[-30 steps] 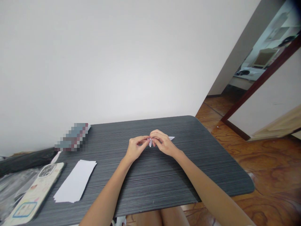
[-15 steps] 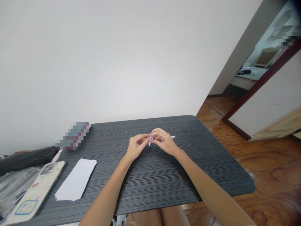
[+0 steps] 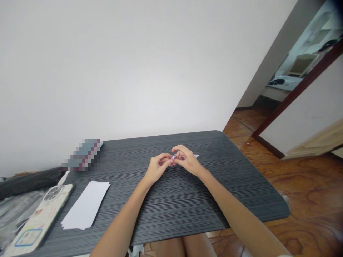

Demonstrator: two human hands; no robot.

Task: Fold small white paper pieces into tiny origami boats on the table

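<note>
Between my fingertips, over the dark table (image 3: 160,200), is a small folded piece of white paper (image 3: 174,156). My left hand (image 3: 158,167) pinches it from the left, thumb and fingers together. From the right, my right hand (image 3: 187,161) grips it too, its index finger arched above the paper. Most of the paper is hidden by the fingers, so its exact shape cannot be made out. A white pointed piece of paper (image 3: 196,156) shows just behind my right hand, partly covered by it.
Left on the table lies a stack of white paper slips (image 3: 86,205). Beside it is a phone in a pale case (image 3: 40,221). A blurred-out book-like object (image 3: 83,155) sits at the back left, near a black bundle (image 3: 29,181). A white wall (image 3: 150,71) rises behind the table.
The folded paper has turned between my fingers and shows less than before. My left fingers have closed in further under it, and my right index finger has lifted slightly.
</note>
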